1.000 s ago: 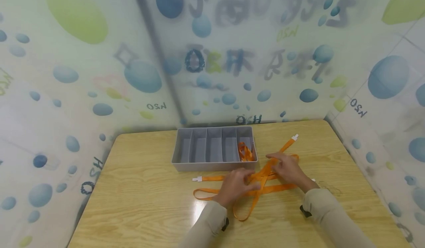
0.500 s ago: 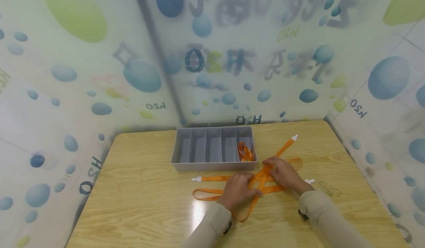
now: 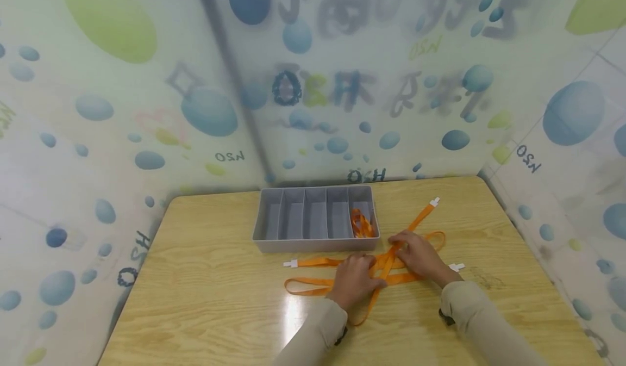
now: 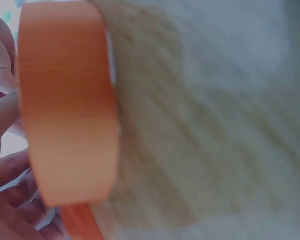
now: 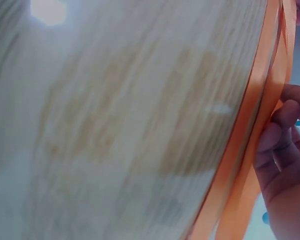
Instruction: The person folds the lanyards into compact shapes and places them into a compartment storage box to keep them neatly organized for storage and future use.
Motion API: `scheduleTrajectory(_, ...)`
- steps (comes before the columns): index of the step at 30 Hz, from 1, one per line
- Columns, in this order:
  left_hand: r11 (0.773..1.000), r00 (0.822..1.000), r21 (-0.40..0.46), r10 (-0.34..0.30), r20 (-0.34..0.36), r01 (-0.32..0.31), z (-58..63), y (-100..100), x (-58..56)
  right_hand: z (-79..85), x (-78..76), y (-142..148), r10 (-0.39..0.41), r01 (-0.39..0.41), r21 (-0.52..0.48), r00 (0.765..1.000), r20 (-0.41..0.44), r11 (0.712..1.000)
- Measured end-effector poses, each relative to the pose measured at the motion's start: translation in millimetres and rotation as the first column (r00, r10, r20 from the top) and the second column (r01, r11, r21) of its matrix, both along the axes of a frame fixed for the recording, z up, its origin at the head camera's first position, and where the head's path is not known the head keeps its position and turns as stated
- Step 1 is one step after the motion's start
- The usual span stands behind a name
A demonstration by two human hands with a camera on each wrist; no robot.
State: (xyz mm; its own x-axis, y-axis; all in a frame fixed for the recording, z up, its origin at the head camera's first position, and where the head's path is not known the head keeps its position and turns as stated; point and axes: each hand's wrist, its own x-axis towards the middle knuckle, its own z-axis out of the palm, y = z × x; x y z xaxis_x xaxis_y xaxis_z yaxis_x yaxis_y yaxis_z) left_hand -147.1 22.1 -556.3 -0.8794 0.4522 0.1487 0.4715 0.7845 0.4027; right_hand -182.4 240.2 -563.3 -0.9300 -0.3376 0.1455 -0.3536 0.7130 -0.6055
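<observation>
Orange lanyards with white clips lie crossed on the table in the head view. My right hand pinches the diagonal lanyard near the crossing, with its clip end pointing to the back right. My left hand holds the same lanyard on the near side, thumb and fingers curled in at the strap. Under it, another lanyard and a looped one run sideways. A broad orange strap hides part of the left fingers in the left wrist view. Fingertips meet at the straps in the right wrist view.
A grey divided box stands behind the hands near the wall. Its rightmost compartment holds a bundled orange lanyard. The wooden table meets a wall with a printed covering at the back and sides.
Both hands have drawn in on the crossed lanyard: the right moved slightly left, the left slightly right, and their spread fingers curled onto the strap. The diagonal lanyard shifted a little.
</observation>
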Motion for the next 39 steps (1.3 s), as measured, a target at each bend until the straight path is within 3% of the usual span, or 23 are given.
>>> scheduleTrajectory(6, 1.0, 0.999, 0.007, -0.017, 0.044, 0.016, 0.4, -0.1, -0.8, -3.3, 0.5, 2.3, -0.012, 0.016, -0.079, 0.999, 0.051, 0.997)
scheduleTrajectory(14, 0.997, 0.996, 0.078, -0.035, 0.085, 0.028, 0.0, -3.2, -4.3, -0.9, 0.9, 1.1, 0.003, 0.005, -0.102, 0.997, 0.075, 0.995)
scheduleTrajectory(23, 0.992, 0.985, 0.125, -0.036, 0.167, 0.015, -3.1, -6.7, -9.4, -1.0, 0.8, 0.2, -0.007, 0.018, -0.114, 0.996, 0.088, 0.993)
scheduleTrajectory(28, 0.983, 0.968, 0.183, -0.051, 0.245, 0.005, 0.9, -8.2, -9.9, -1.0, 2.0, -0.5, -0.008, 0.018, -0.123, 0.996, 0.085, 0.992)
scheduleTrajectory(33, 0.937, 0.919, 0.348, -0.108, 0.379, -0.033, 6.6, -9.0, -9.5, -1.8, 3.2, -1.0, -0.005, 0.013, -0.137, 0.998, 0.063, 0.99)
scheduleTrajectory(39, 0.831, 0.85, 0.545, -0.204, 0.485, -0.112, 13.1, -9.5, -10.1, -3.4, 4.7, -0.2, 0.005, 0.003, -0.15, 0.999, 0.05, 0.989)
